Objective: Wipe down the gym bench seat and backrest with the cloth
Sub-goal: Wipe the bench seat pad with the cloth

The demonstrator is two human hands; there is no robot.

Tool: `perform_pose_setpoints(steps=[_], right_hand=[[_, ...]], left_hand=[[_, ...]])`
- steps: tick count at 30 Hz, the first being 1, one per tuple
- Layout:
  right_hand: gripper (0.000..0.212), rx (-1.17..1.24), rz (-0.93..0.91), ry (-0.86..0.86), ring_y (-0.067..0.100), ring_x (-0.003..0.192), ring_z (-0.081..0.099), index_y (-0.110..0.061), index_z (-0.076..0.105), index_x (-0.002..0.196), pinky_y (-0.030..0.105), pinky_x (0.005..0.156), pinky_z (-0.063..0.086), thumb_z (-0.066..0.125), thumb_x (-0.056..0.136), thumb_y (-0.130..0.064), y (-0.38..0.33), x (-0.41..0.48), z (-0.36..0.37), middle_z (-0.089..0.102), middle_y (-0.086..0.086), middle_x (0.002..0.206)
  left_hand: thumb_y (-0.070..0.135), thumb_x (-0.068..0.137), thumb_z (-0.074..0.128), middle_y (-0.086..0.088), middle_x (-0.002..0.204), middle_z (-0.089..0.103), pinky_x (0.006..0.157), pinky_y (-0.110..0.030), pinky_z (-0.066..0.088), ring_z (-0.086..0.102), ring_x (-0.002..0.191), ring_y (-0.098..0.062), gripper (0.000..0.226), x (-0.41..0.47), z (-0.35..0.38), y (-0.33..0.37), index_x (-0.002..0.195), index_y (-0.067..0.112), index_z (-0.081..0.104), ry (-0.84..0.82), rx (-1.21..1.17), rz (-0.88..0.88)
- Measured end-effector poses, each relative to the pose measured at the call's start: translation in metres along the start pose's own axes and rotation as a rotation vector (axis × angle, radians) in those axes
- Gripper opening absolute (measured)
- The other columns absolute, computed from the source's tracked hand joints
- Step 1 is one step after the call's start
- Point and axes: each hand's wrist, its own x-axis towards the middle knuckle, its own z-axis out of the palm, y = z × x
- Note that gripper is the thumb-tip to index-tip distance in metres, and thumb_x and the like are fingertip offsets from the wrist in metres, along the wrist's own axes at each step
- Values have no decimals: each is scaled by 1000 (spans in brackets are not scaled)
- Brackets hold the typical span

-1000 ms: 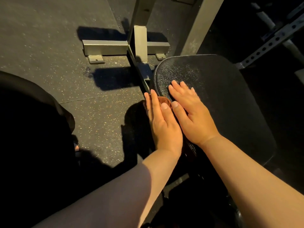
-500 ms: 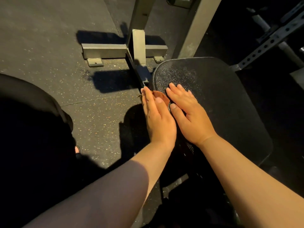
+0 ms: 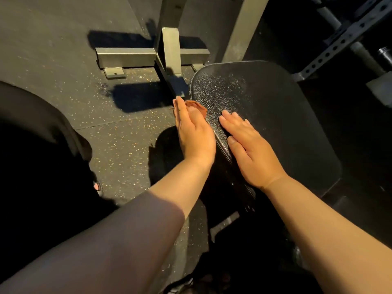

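Note:
A black padded bench seat (image 3: 275, 115) fills the centre right, its textured surface shining near the left edge. A small reddish-brown cloth (image 3: 196, 107) lies on the seat's left edge, mostly hidden under my left hand (image 3: 194, 132), which presses flat on it with fingers together. My right hand (image 3: 248, 149) rests flat on the pad just right of the left hand, fingers slightly spread, with nothing in it. The backrest is not clearly in view.
Grey metal base frame (image 3: 148, 58) and upright post (image 3: 171, 52) stand on the speckled rubber floor (image 3: 63, 49) beyond the seat. A perforated rack beam (image 3: 343, 39) and a barbell end (image 3: 384, 55) are at top right. Dark clothing fills the left.
My left hand has slid the cloth forward along the seat's left edge. The two hands, side by side earlier, are now apart, with the right hand staying flat on the pad.

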Motion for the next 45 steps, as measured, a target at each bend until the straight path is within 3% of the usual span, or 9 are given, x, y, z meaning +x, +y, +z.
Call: perform_pose_setpoints(steps=[9, 13, 17, 21, 25, 29, 34, 40, 45], right_hand=[[49, 20, 13, 20, 5, 152, 20, -21, 44, 151, 23, 124, 8, 38, 103, -13, 1, -2, 1, 35, -7, 160], [50, 10, 15, 13, 5, 152, 18, -21, 43, 152, 25, 125, 7, 38, 103, -13, 1, -2, 1, 33, -7, 161], [49, 15, 11, 13, 5, 152, 19, -20, 43, 152, 24, 125, 7, 40, 105, -10, 0, -2, 0, 34, -7, 161], [49, 27, 15, 12, 7, 152, 19, -20, 44, 152, 28, 126, 8, 38, 104, -11, 2, -2, 1, 34, -7, 161], [48, 29, 6, 13, 7, 152, 20, -20, 44, 151, 31, 126, 10, 38, 104, -14, 2, -3, 1, 34, -7, 161], [47, 43, 17, 31, 6, 152, 21, -19, 45, 151, 30, 126, 10, 39, 104, -14, 2, -5, 1, 36, -7, 160], [49, 33, 24, -7, 7, 152, 18, -19, 42, 153, 26, 126, 7, 40, 104, -12, 2, -3, 0, 32, -7, 161], [52, 60, -9, -104, 6, 152, 17, -18, 41, 153, 26, 126, 7, 41, 101, -9, 11, -17, -15, 31, -6, 162], [50, 30, -8, -50, 8, 153, 18, -17, 42, 152, 36, 127, 10, 40, 103, -8, 19, -47, -9, 31, -5, 162]], left_hand=[[49, 101, 21, 22, 165, -12, 125, -39, 14, -5, 150, 4, 64, -119, 4, -50, 158, 37, -4, -208, 77, 96], [38, 108, 21, 18, 165, -13, 125, -28, 4, -8, 149, 6, 57, -85, 4, -42, 160, 29, -2, -185, 60, 72], [34, 110, 20, 7, 168, -5, 115, -10, -3, -5, 152, -3, 56, -42, 4, -23, 161, 24, 1, -80, 60, 56], [41, 108, 19, 6, 168, -9, 126, -35, 2, -11, 151, -2, 58, -73, 11, -38, 159, 30, -7, -105, 70, 52], [55, 97, 15, 9, 167, -13, 125, -44, 13, -5, 153, -6, 68, -127, 13, -58, 157, 37, -12, -162, 104, 79], [48, 102, 19, 14, 167, -12, 126, -41, 12, -3, 153, -3, 64, -114, 14, -52, 160, 30, -3, -155, 72, 51], [36, 109, 23, 8, 168, 8, 125, -32, 10, 8, 152, -5, 52, -49, 11, -23, 160, 32, 13, -3, -26, -46], [43, 107, 19, 8, 168, -7, 126, -40, 5, -9, 151, 1, 58, -93, 16, -52, 159, 34, -5, -103, 33, 34], [51, 100, 18, 11, 167, -13, 125, -44, 14, -6, 153, -4, 67, -167, 18, -81, 158, 34, -11, -187, 136, 99]])
